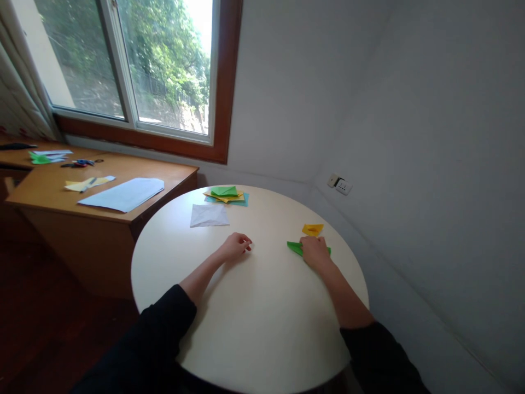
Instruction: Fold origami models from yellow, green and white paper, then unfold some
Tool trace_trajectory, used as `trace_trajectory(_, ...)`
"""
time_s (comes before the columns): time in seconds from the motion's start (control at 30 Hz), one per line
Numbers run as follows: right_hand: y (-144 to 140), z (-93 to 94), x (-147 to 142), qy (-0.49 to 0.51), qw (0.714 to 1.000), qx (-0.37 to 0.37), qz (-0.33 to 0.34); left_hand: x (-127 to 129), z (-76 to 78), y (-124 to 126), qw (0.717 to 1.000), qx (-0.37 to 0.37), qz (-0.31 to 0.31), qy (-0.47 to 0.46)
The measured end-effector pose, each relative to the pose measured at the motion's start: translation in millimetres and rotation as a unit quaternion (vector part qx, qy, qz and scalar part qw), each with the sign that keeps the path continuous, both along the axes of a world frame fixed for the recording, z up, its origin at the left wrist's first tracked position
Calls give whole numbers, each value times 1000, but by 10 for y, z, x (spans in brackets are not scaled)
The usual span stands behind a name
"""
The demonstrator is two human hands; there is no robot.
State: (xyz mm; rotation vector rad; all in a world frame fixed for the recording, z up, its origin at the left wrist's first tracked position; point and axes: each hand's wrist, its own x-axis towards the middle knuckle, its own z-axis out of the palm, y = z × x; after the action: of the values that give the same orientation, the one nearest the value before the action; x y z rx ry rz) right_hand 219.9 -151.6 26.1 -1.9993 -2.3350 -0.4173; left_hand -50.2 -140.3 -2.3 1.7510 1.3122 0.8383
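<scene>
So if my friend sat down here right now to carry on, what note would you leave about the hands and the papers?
Left hand: loosely curled, resting on the round table, holding nothing.
Right hand: lying on the green folded paper, pressing it to the table; whether the fingers grip it cannot be told.
Yellow folded piece: just beyond the right hand, looks already folded.
White sheet: flat, ahead of the left hand, untouched.
Stack of coloured papers: at the far edge, green on top.
Done: it seems one yellow piece. Left: likely the green one under the hand, plus the sheets waiting.
</scene>
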Motion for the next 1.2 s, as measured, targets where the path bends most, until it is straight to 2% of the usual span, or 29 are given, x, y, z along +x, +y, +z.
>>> trace_trajectory(0.1, 18, -62, 296, -12, 999, -20, -48, -24, -40, 23, 1000, 0, -12, 0)
trace_trajectory(0.23, 19, -155, 475, 6, 995, -39, -87, -86, -67, 38, 1000, -8, -20, -14)
trace_trajectory(0.33, 24, -178, 494, 22, 994, -41, -101, -133, -47, 32, 999, -27, -11, -31)
trace_trajectory(0.7, 22, -148, 488, 24, 997, -1, -79, -181, 53, -40, 995, -65, 2, -71)
trace_trajectory(0.93, 66, -141, 489, 24, 997, 24, -63, -195, 50, -40, 997, -52, -6, -59)
trace_trajectory(1.03, 110, -131, 469, 35, 997, 45, -42, -228, 31, 6, 999, -21, 12, -46)
trace_trajectory(1.1, 132, -116, 426, 54, 996, 60, -22, -278, 28, 56, 997, 34, 65, -13)
trace_trajectory(1.17, 138, -99, 346, 80, 995, 66, 0, -347, 33, 111, 982, 113, 142, 57)
trace_trajectory(1.2, 134, -93, 290, 93, 994, 63, 10, -384, 34, 138, 972, 142, 161, 96)
